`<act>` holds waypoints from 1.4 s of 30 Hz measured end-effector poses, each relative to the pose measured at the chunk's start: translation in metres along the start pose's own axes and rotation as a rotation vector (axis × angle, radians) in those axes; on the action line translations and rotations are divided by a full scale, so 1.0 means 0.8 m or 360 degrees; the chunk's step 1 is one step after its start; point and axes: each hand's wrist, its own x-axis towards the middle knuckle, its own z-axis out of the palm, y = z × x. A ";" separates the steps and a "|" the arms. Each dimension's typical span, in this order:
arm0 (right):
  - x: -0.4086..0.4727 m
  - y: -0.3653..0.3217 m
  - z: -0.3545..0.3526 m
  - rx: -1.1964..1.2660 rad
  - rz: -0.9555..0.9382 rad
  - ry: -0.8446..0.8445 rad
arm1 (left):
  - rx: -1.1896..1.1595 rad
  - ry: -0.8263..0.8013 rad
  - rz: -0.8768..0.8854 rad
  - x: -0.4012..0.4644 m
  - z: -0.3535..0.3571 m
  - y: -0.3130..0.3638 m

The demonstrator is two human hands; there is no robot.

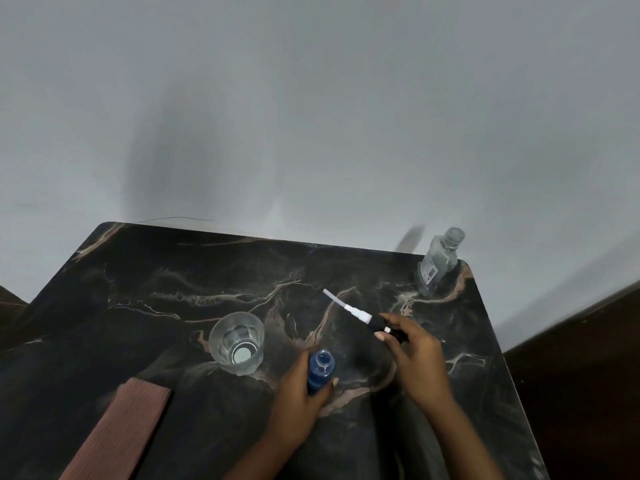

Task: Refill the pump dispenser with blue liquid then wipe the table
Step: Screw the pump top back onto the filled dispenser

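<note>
Glass (237,342) left of dispenser (320,372) — on table (138,271)

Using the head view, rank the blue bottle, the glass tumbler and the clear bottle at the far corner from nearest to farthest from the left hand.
1. Blue bottle: gripped in the left hand itself.
2. Glass tumbler: standing just to the hand's left.
3. Clear bottle: uncapped, at the table's far right corner, beyond the right hand.

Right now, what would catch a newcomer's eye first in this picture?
Near the table's front middle, the left hand grips an open bottle of blue liquid, while the right hand holds the removed pump head above it. A clear glass stands left of them; an uncapped clear bottle occupies the far right corner.
</note>
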 end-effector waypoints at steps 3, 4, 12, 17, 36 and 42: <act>-0.012 -0.029 -0.025 0.0292 0.0096 0.0119 | -0.0023 -0.0008 0.0015 0.002 -0.009 0.014; -0.015 -0.042 -0.035 0.0402 0.0101 0.0170 | -0.0039 -0.0024 0.0017 0.004 -0.014 0.023; -0.032 -0.201 -0.151 0.0897 -0.0068 0.0484 | -0.0026 -0.0080 0.0163 0.005 -0.085 0.133; -0.030 -0.312 -0.193 0.0538 -0.0363 0.0288 | 0.0059 -0.0015 0.0268 -0.009 -0.126 0.195; -0.042 -0.422 -0.136 -0.0273 -0.0646 -0.0195 | 0.0124 0.0002 0.0235 -0.045 -0.159 0.241; -0.029 -0.415 -0.116 -0.0408 -0.0722 -0.0290 | 0.0071 0.0007 0.0246 -0.047 -0.165 0.245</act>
